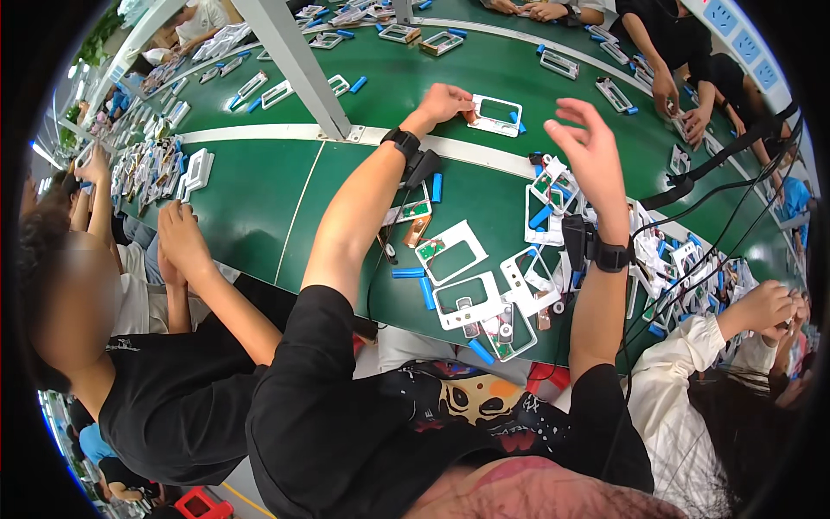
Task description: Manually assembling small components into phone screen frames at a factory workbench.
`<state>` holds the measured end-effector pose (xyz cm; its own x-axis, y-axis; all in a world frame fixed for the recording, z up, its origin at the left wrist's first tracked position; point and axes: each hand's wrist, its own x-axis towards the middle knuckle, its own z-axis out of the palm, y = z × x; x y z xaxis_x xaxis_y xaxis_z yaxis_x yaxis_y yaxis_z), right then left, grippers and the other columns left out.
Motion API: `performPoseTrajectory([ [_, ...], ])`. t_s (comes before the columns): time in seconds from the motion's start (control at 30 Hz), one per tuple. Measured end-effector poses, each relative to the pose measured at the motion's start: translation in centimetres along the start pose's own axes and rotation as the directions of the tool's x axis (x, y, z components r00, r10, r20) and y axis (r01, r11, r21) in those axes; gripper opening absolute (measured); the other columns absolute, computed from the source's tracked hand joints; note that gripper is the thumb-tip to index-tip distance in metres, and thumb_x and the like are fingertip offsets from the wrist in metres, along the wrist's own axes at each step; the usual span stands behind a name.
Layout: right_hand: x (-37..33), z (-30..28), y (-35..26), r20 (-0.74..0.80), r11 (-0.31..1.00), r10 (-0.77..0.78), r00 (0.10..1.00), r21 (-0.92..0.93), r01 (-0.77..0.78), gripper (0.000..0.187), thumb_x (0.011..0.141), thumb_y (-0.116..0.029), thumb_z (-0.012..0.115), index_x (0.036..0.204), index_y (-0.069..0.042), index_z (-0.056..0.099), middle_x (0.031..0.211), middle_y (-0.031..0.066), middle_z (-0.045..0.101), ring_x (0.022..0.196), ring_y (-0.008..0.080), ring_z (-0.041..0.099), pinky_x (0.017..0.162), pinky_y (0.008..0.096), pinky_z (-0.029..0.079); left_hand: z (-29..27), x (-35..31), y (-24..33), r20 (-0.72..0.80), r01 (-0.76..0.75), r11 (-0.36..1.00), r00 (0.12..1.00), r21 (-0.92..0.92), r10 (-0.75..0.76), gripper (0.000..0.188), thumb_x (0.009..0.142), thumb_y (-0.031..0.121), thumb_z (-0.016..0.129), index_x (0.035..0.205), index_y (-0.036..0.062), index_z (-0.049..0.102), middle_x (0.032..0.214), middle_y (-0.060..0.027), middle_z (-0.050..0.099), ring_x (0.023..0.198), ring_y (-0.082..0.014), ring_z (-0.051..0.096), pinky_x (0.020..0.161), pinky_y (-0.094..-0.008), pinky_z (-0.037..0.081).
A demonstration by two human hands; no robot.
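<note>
Beyond the white rail, my left hand (443, 104) has its fingers closed at the left edge of a white plastic frame (489, 126). The frame is a rectangular housing with a wide opening, and a blue cylindrical cell (514, 118) shows at its right side. A small brownish part sits by the fingertips. To the right of the frame, my right hand (590, 143) is raised with thumb and fingers apart, holding nothing. Below it lies a cluster of white housings (543, 212) with green boards and blue cells. More open housings (450, 251) lie on the green table nearer me.
A grey-white post (298, 65) rises from the white rail (259, 132) left of my left arm. Black cables (683, 192) hang at the right. A pile of housings (683, 259) lies there too. Co-workers sit on both sides, one person's hands (183, 242) at the left.
</note>
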<state>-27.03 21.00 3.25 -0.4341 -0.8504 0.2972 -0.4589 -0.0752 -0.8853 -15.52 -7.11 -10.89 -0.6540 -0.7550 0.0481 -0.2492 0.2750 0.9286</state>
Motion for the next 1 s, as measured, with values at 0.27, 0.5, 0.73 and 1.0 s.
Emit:
performPoseTrajectory([
  [0.27, 0.1, 0.4, -0.1, 0.055, 1.000, 0.006, 0.998, 0.004, -0.007, 0.041, 0.086, -0.018, 0.067, 0.121, 0.000, 0.054, 0.120, 0.0166, 0.057, 0.101, 0.0191, 0.062, 0.084, 0.0297, 0.049, -0.9, -0.3, 1.4, 0.128, 0.092, 0.988, 0.986, 0.121, -0.108, 0.027, 0.082, 0.021, 0.073, 0.095, -0.0030, 0.068, 0.084, -0.0067, 0.068, 0.068, -0.0116, 0.062, 0.063, -0.0237, 0.050],
  [0.5, 0.7, 0.7, 2.4, -0.046, 0.982, -0.029, 0.999, -0.186, 0.020, 0.050, 0.083, -0.017, 0.069, 0.126, -0.002, 0.049, 0.117, 0.0173, 0.059, 0.101, 0.0210, 0.062, 0.085, 0.0312, 0.049, -1.4, -5.1, 6.0, 0.194, 0.078, 0.958, 0.981, -0.277, -0.023, 0.021, 0.087, 0.014, 0.068, 0.098, -0.0030, 0.065, 0.079, -0.0073, 0.065, 0.063, -0.0122, 0.061, 0.059, -0.0243, 0.049],
  [0.73, -1.0, 4.6, -1.7, 0.035, 0.983, -0.146, 0.989, 0.121, 0.140, 0.066, 0.078, -0.008, 0.073, 0.135, -0.004, 0.038, 0.101, 0.0141, 0.063, 0.095, 0.0210, 0.064, 0.074, 0.0297, 0.053, -2.8, -14.7, 15.9, 0.109, -0.241, 0.938, 0.955, -0.247, 0.274, 0.021, 0.087, 0.010, 0.066, 0.103, -0.0036, 0.063, 0.077, -0.0073, 0.063, 0.059, -0.0121, 0.061, 0.056, -0.0251, 0.050],
  [1.0, -2.3, 5.5, -3.7, -0.154, 0.973, -0.134, 0.979, 0.169, 0.160, 0.057, 0.076, 0.005, 0.071, 0.124, -0.002, 0.041, 0.078, 0.0055, 0.058, 0.076, 0.0123, 0.062, 0.049, 0.0211, 0.052, -1.7, -17.4, 17.5, -0.210, -0.242, 0.968, 0.951, -0.057, 0.226, 0.036, 0.083, 0.010, 0.069, 0.112, -0.0065, 0.057, 0.083, -0.0148, 0.067, 0.064, -0.0156, 0.067, 0.058, -0.0269, 0.052],
])
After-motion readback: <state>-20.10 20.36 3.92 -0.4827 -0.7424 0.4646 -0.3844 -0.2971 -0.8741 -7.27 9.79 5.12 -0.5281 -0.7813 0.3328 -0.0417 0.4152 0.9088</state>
